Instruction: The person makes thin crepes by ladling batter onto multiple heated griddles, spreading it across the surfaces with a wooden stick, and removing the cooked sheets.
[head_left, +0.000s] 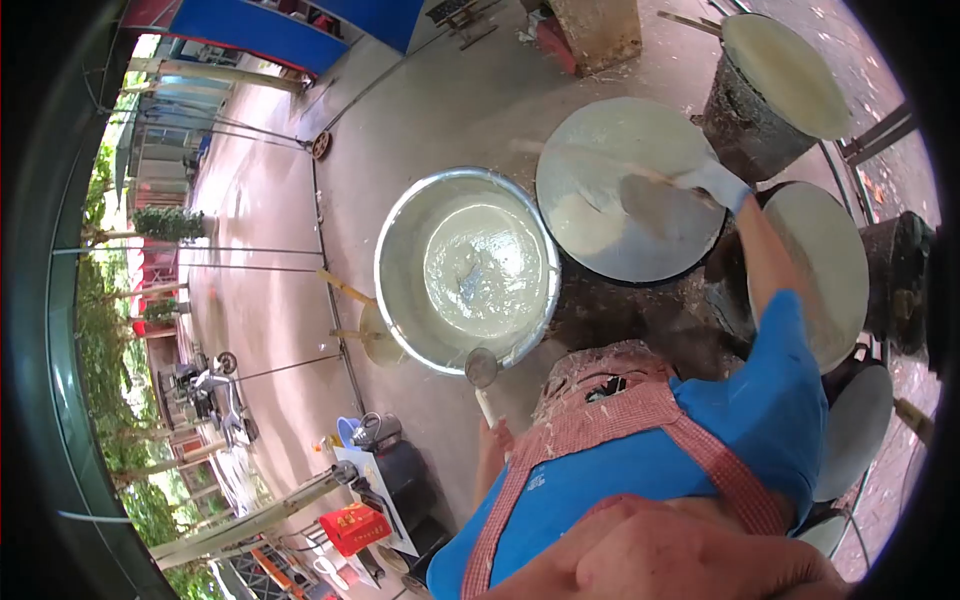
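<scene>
Fingers of the right hand [722, 185], gloved in white, wrapped around a flat spreader [655, 200] right of centre, pressing it onto the round steaming cloth [610, 160] smeared with pale batter. Fingers of the left hand [494, 440], low centre, closed on the white handle of a small ladle [482, 368], just beside the rim of the big metal basin [400, 300] of batter [485, 265]. More round cloth-topped pots [830, 260] along the right edge.
</scene>
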